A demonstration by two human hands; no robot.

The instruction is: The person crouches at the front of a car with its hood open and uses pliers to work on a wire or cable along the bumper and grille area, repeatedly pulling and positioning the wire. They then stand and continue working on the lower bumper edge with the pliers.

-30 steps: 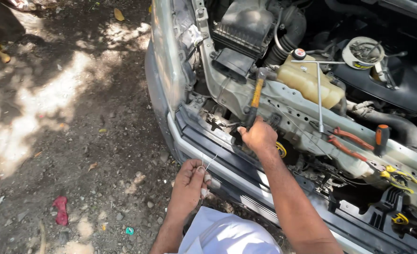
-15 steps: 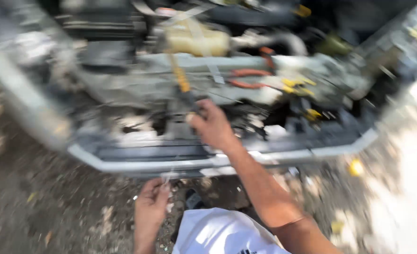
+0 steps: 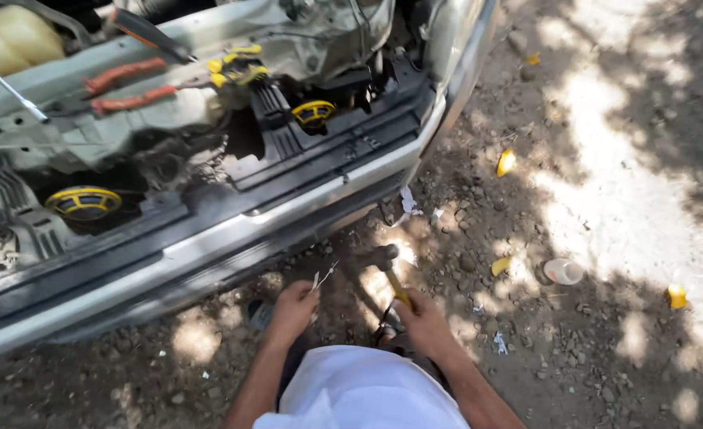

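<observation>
My right hand [image 3: 424, 319] is low over the dirt, closed around the yellow handle of a hammer [image 3: 385, 268] whose dark head lies on the ground just below the car's front. Beside it, my left hand [image 3: 292, 311] pinches a thin white strip [image 3: 324, 276] that sticks up from its fingers. Both hands sit in front of the grey front beam [image 3: 208, 246] of a car with its bumper cover off. White cloth over my lap hides my wrists' lower parts.
Two round yellow horns [image 3: 81, 202] [image 3: 313, 114] sit behind the beam. Red-handled pliers [image 3: 125, 87] and a dark-handled screwdriver [image 3: 149, 32] lie on the upper panel by a yellowish fluid tank [image 3: 10, 36]. A small bottle [image 3: 562, 272] and yellow leaves lie on the stony dirt.
My right hand has come down from the engine bay to the ground and now grips the hammer. The view has swung right along the car's front. My left hand stays low.
</observation>
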